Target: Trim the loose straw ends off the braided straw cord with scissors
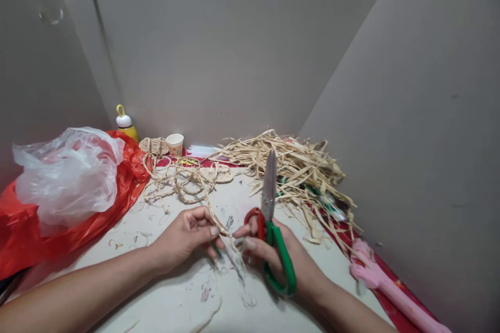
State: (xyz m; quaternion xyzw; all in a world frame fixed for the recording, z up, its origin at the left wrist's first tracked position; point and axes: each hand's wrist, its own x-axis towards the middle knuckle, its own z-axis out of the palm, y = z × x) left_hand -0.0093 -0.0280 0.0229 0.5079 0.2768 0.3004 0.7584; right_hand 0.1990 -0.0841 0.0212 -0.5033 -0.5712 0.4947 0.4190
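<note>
Between thumb and fingers, my left hand (195, 234) pinches a twisted straw cord (214, 213). The cord runs back to a loose coil (187, 182) on the white tabletop. My right hand (269, 250) holds scissors (269, 192) with one green and one red handle, blades pointing up and away from the cord. Its thumb and forefinger are close to the cord's loose, frayed end, which is blurred. Whether those fingertips touch the strands I cannot tell.
A pile of dry straw strips (289, 158) lies at the back right. A red plastic bag (133, 177) with a clear bag (74, 177) sits left. Behind stand a yellow bottle (127, 125) and a paper cup (175, 144). A pink object (383, 276) lies along the right edge.
</note>
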